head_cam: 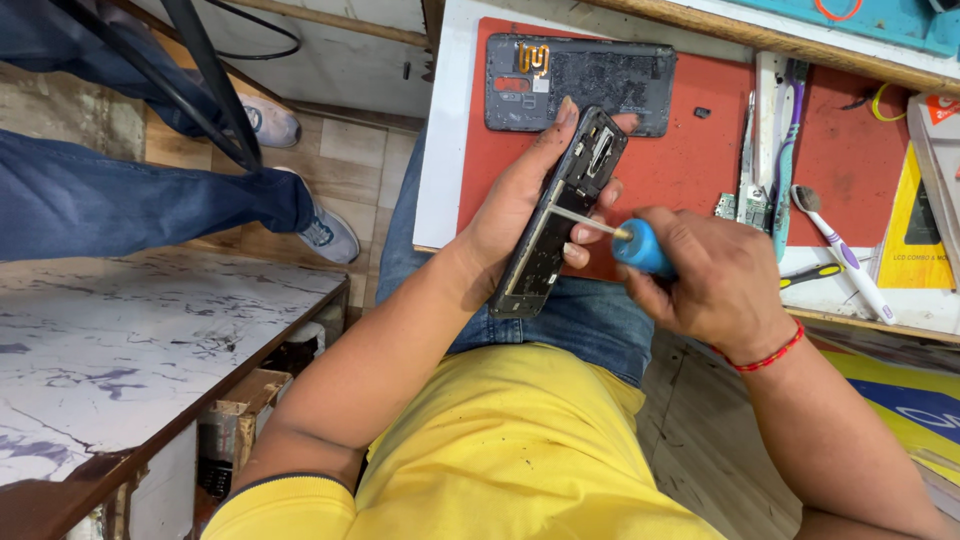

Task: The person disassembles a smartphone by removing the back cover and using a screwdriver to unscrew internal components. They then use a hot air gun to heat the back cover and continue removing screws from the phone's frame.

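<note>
**Screwdriver tip on an opened phone, held over the lap**

Nearest the camera is a yellow shirt [510,450], with blue jeans [580,315] showing beyond it. Above the lap, the left hand [520,205] grasps an opened phone body [560,215], tilted on its long axis, with fingers wrapped behind it and fingertips showing at its right edge. The right hand [715,280], a red thread bracelet [770,355] at its wrist, is clenched around a blue-handled screwdriver [625,240] whose thin metal shaft touches the phone's side. Beyond lies a red work mat [690,160] bearing a dark phone back cover [580,85]. To the right lie a white and purple toothbrush [845,255] and a small circuit board [735,205]. At far left, another person's jeans and sneaker [325,235] stand on the floor.
</note>
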